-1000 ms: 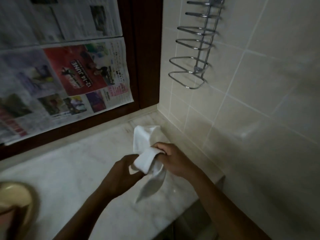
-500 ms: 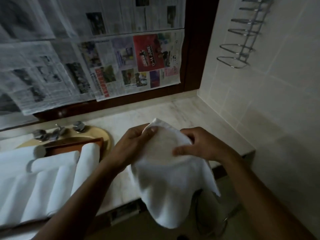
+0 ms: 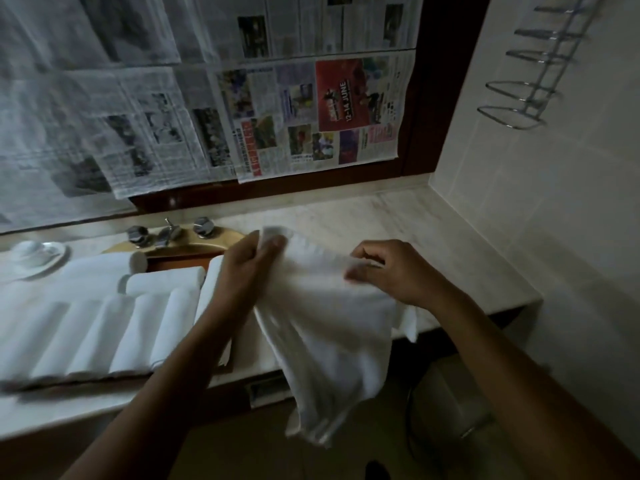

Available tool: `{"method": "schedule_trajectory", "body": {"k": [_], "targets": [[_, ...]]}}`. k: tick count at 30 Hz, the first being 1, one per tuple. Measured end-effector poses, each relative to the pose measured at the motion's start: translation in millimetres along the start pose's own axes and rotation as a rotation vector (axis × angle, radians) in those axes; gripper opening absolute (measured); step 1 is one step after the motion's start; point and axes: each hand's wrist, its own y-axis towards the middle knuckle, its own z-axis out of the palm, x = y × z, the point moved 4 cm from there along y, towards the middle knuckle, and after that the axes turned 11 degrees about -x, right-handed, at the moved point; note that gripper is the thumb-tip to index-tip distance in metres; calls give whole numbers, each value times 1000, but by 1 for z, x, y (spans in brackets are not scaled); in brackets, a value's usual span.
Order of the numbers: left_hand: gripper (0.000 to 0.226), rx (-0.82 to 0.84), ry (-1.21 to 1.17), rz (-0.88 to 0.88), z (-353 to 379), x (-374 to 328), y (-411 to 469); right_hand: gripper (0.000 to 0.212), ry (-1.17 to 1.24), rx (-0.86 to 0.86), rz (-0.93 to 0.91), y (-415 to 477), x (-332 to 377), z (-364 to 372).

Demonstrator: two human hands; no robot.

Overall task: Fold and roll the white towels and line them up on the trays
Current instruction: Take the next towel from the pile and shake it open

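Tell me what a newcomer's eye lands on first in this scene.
First, the white towel at centre, held up by its top edge between the left hand and right hand, its lower end hanging past the counter edge. Next, the row of rolled towels lined up at left, and the newspaper sheets covering the pane behind.

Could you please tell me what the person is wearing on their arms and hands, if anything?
Nothing visible: the left hand and right hand are bare, with no gloves, rings or watch, and left forearm and right forearm are uncovered to the frame's edge. The light is dim.
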Motion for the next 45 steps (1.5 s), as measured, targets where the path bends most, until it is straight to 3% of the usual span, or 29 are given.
{"method": "schedule_trajectory", "body": {"k": [3, 8, 15, 24, 36, 41, 45], "targets": [[33, -106, -76, -79, -26, 21, 6, 14, -223, 123, 106, -12, -41, -3], [24, -76, -42, -125, -39, 53, -9, 21, -389, 69, 181, -26, -105, -3], [31, -1, 54, -140, -56, 89, -12, 22, -246, -143, 271, -25, -127, -1], [11, -32, 68, -149, -70, 118, -5, 6, -156, -318, 201, -18, -131, 1], [12, 237, 636, -76, -29, 173, -24, 11, -385, -140, 402, -45, -201, 1], [10, 235, 564, -177, 9, 186, 5, 14, -399, -242, 455, -6, -221, -5], [14, 89, 426, -224, 21, 192, 57, 7, -358, -377, 447, 45, -232, -10]]}}
